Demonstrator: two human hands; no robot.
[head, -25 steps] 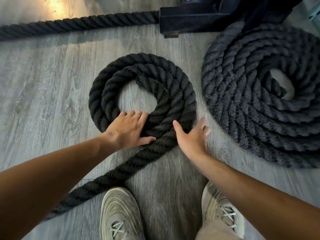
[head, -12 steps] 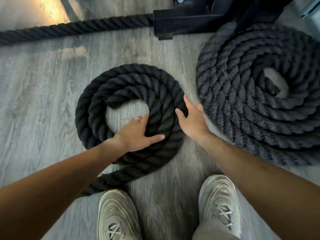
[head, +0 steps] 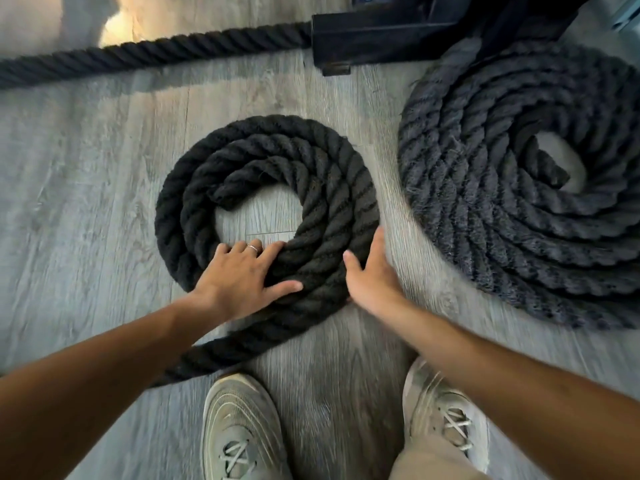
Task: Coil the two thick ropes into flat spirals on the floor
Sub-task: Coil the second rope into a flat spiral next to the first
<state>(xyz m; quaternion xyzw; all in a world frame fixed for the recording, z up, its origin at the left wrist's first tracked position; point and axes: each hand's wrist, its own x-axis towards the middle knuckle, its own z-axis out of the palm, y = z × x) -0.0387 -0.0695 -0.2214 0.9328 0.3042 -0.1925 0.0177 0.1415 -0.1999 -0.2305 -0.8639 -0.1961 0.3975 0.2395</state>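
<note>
A thick black rope lies in a small flat spiral (head: 277,161) of about three turns on the grey wood floor, its end curled into the centre. Its tail (head: 221,355) runs out toward the lower left under my left forearm. My left hand (head: 242,275) lies flat with spread fingers on the near turns. My right hand (head: 372,271) presses edge-on against the spiral's outer right side, fingers apart. A larger, greyer rope spiral (head: 485,216) of several turns sits flat at the right.
A straight stretch of rope (head: 145,58) crosses the floor at the top left and meets a black metal base (head: 388,32). My two pale sneakers (head: 239,431) stand just behind the small spiral. Grey plank floor lies at the left.
The small spiral has been turned and tightened, its tail drawn in around the near side. My right hand slid from the near edge up along the outer right side. My left hand stayed pressing.
</note>
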